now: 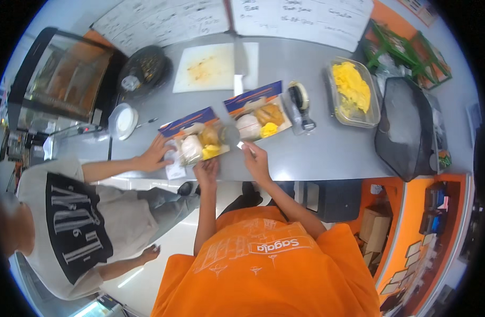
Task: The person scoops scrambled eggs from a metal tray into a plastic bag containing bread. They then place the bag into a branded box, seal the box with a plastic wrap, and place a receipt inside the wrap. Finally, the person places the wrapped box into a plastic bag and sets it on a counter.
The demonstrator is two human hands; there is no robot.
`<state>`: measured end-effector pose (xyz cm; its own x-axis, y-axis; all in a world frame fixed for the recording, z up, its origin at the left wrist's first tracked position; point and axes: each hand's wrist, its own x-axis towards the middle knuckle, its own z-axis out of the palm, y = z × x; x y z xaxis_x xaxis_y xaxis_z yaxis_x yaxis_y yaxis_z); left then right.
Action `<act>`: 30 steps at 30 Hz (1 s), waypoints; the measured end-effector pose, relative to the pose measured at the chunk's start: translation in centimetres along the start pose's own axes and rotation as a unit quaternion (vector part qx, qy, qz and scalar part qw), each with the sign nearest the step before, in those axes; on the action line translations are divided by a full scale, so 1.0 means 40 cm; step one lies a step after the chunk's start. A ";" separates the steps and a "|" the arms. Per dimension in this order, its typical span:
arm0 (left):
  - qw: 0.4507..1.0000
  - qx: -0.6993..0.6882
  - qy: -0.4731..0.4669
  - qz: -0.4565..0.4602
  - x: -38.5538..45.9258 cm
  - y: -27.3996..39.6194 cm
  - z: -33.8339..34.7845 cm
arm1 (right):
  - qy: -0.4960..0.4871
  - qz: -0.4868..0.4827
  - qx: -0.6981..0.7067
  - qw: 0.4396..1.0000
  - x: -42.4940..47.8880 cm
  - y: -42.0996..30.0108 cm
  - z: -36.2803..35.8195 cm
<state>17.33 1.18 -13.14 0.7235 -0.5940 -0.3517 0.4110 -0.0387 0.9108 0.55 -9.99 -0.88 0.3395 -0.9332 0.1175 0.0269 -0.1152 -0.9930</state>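
Two open cardboard meal boxes lie side by side on the steel counter. The left box (202, 144) and the right box (262, 119) each hold wrapped white rice, a browned piece of food and a yellow portion. At the near edge of the left box is my left hand (206, 170), its fingers curled; whether it grips the edge is unclear. My right hand (256, 158) pinches the white end of a utensil, which seems to join a blurred grey round part (229, 135) over the gap between the boxes.
A co-worker's hand (153, 154) rests at the left box. Behind are a stone mortar (143, 69), a cutting board (202, 69) and a knife (238, 83). Tape dispenser (300, 105), plastic tub of yellow food (355, 95) and black bag (405, 126) stand to the right.
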 end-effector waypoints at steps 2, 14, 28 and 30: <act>0.984 -0.162 0.030 -0.070 -0.008 0.023 0.033 | 0.039 0.205 0.087 0.974 0.009 -0.048 -0.133; 0.910 -0.100 0.401 0.017 -0.161 0.122 0.279 | 0.055 -0.057 -0.504 0.860 0.300 -0.017 -1.032; 0.920 0.171 0.211 0.283 -0.327 0.193 0.874 | 0.312 0.027 -0.810 0.496 0.402 -0.192 -1.394; 0.946 0.175 0.108 0.252 -0.341 0.171 0.969 | 0.330 0.180 -0.750 0.544 0.395 -0.219 -1.503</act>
<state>-11.25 -22.12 6.27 0.8904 -0.4317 0.1441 -0.1976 -0.0814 0.9769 -50.86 -44.18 10.51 -0.3571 -0.8488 0.3900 -0.8952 0.4301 0.1165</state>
